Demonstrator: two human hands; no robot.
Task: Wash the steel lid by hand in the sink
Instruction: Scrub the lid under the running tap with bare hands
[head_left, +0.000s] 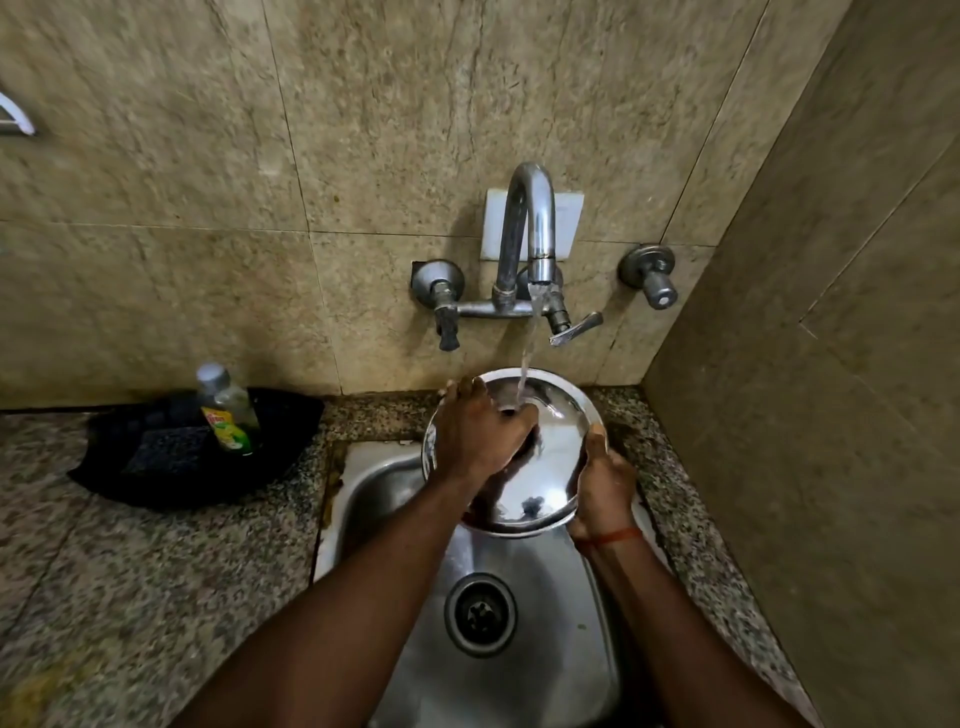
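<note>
A round shiny steel lid (550, 467) is held tilted over the far end of the steel sink (524, 670), under a stream of water from the curved tap (530, 223). My right hand (602, 488) grips the lid's right rim, thumb on top. My left hand (480, 431) lies flat on the lid's inner face, fingers spread over its left and upper part, where the water lands. The lid's centre knob is hidden.
A dish-soap bottle (228, 410) stands in a black tray (197, 447) with a dark scrubber (166, 449) on the granite counter (156, 571), left of the sink. Tap valves (444, 306) project from the tiled wall. A side wall (831, 415) closes in on the right. The sink drain (480, 616) lies below.
</note>
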